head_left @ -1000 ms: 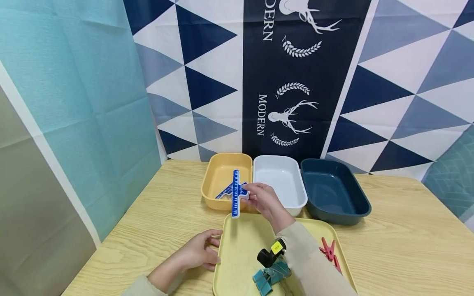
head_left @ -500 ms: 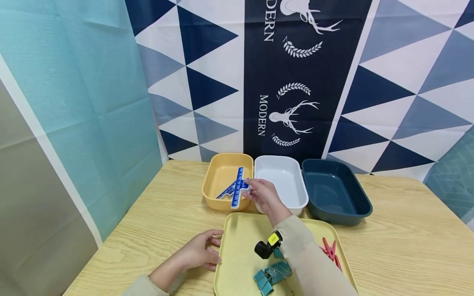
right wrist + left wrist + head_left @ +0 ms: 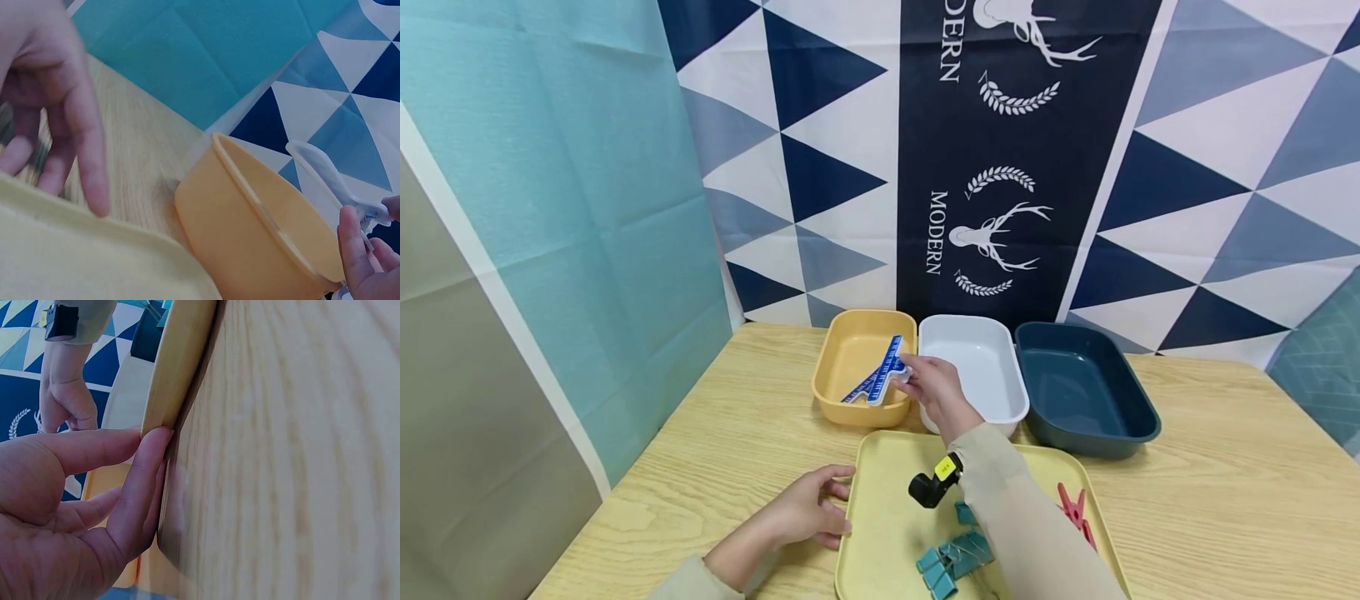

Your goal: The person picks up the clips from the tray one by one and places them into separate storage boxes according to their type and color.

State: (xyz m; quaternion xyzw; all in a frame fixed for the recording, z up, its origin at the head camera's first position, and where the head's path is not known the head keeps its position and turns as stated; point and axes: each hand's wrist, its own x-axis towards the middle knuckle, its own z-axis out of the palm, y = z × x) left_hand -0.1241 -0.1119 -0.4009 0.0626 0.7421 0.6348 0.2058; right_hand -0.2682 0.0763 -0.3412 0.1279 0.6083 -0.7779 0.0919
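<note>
My right hand [image 3: 934,385] pinches a blue and white sheet-music clip [image 3: 887,375] with a piano-key print by its handle. The clip is tilted over the front of the yellow-orange bin [image 3: 838,367]; its white back [image 3: 322,169] shows in the right wrist view. A second such clip [image 3: 859,388] lies in that bin, partly covered by the held one. My left hand [image 3: 808,508] pinches the left rim of the pale yellow tray [image 3: 880,475] between thumb and fingers. On the tray lie several teal binder clips [image 3: 955,557] and red clothespins [image 3: 1075,510], partly behind my right sleeve.
A white bin [image 3: 966,358] and a dark teal bin [image 3: 1078,375] stand right of the yellow-orange one, in a row behind the tray. All rest on a wooden table [image 3: 760,400] before a patterned cloth [image 3: 842,183].
My right hand has moved slightly up and forward, bringing the held music clip further over the yellow-orange bin and tilting it from near upright to slanted. My left hand stays on the tray rim.
</note>
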